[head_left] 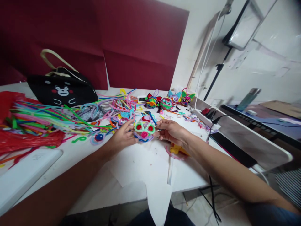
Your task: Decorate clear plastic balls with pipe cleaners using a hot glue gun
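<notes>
Between my hands is a pipe-cleaner animal head [144, 128], with pale green loops around red eye spots, a pink round nose and purple and blue strands below. My left hand [122, 135] grips its left side with the fingertips. At its right edge, the thumb and fingers of my right hand [171, 130] are closed on it. A dark blue strip [152, 118] sticks up beside its top right. Below my right wrist lies a yellow-orange glue gun [178, 149], partly hidden by the forearm, with a clear stick [170, 171] near it.
Several finished pipe-cleaner heads [166, 103] stand at the back. Loose pipe cleaners [68, 117] and a red plastic bag [50, 139] fill the left, before a black bag [62, 89]. A white box [30, 175] lies front left; a phone [232, 149] and cables lie right.
</notes>
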A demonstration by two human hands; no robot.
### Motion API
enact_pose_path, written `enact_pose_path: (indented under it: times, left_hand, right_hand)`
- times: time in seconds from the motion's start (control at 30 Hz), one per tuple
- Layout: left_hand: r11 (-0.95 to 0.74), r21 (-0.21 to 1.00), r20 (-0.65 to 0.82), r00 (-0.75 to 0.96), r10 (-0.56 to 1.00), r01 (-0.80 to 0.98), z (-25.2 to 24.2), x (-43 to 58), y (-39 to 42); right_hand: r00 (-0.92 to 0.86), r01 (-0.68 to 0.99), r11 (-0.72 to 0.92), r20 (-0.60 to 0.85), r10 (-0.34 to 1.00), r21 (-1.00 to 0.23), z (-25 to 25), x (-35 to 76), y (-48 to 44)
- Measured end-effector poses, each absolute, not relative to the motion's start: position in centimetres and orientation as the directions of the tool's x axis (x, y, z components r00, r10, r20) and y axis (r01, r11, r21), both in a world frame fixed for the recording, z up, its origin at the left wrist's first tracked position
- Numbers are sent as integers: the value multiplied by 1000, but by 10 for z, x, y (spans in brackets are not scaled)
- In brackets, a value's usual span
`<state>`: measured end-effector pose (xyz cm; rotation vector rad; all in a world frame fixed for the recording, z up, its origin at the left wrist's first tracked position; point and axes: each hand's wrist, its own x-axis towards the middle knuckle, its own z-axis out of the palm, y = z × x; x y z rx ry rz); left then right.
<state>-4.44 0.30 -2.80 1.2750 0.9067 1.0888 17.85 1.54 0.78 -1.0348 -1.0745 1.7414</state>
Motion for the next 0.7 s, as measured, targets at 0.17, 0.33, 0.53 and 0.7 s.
enact_pose_path:
  times: [0.17, 0.33, 0.53, 0.7]
  left_hand:
    - [103, 952, -44, 205, 978, -287, -18, -40, -3]
    - [181, 884, -92, 219, 971, -430, -18, -39, -2]
    - [225, 845, -136, 211, 968, -486, -19, -40, -2]
    - [252, 830, -153, 231, 961, -497, -17, -39, -3]
  right_hand:
    - [-324, -209, -277, -201, 925, -938, 7, 179, 16]
    - [-321, -188, -249, -180, 930, -950, 7, 178, 15]
    - [-328, -146, -220, -163, 931, -964, 8, 175, 12]
    - [-329, -123, -208, -158, 931, -970, 7, 174, 11]
